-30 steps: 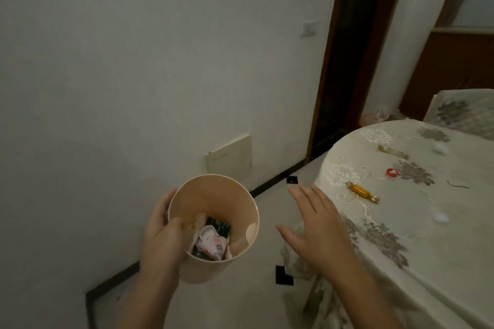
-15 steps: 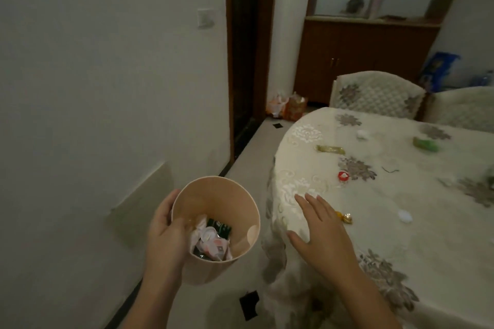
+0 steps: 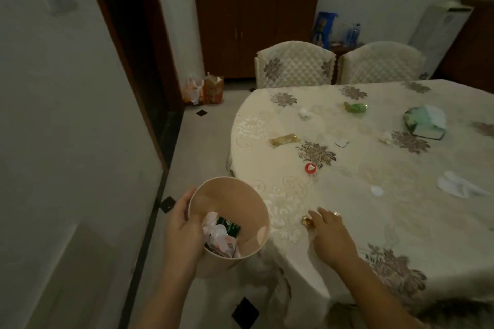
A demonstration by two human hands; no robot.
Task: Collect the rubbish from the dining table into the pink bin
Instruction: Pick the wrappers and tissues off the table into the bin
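My left hand (image 3: 184,232) grips the rim of the pink bin (image 3: 242,200), held beside the table's near-left edge; crumpled wrappers and a green packet lie inside. My right hand (image 3: 330,232) rests flat on the dining table (image 3: 347,195), fingers spread over a gold sweet wrapper (image 3: 306,220) whose ends show at the fingertips. Farther on lie a gold wrapper (image 3: 284,139), a red bottle cap (image 3: 310,168), a white cap (image 3: 376,191), a green wrapper (image 3: 355,107), white scraps (image 3: 304,113) and a crumpled tissue (image 3: 459,187).
A green tissue pack (image 3: 425,121) sits at the table's far right. Two padded chairs (image 3: 295,64) stand behind the table, in front of a wooden cabinet (image 3: 254,32). Bags (image 3: 204,89) stand on the floor by the doorway. A wall runs along my left.
The view has swung right, showing more of the table. My right hand has slid forward onto the gold sweet wrapper near the table edge. The bin stays in my left hand.
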